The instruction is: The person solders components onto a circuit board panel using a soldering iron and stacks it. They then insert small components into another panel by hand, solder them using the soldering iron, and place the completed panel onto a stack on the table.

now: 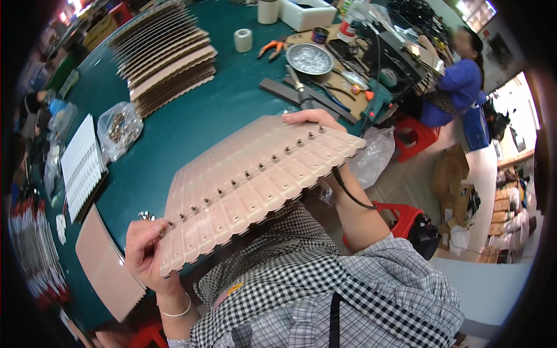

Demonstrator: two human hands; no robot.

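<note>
I hold a pinkish-beige ribbed panel [232, 162] with a scalloped edge, tilted above my lap. A row of small dark metal pieces runs along it beside a line of holes. My left hand [145, 249] is closed on the panel's left end, its thumb close to the first metal piece. At the far right corner my right hand [316, 118] grips the edge, with fingers on top and the rest hidden beneath. Just beyond that hand lies a tool with a pale tip and dark handle [299, 87]. A black cord [351, 188] passes by my right forearm.
A tall stack of similar panels [165, 58] stands on the green table [168, 151]. Leftward are a bag of small metal parts [119, 130], a white sheet [83, 168] and another panel [107, 264]. Pliers [271, 49] and a silver dish [310, 59] lie ahead; a co-worker [458, 81] sits right.
</note>
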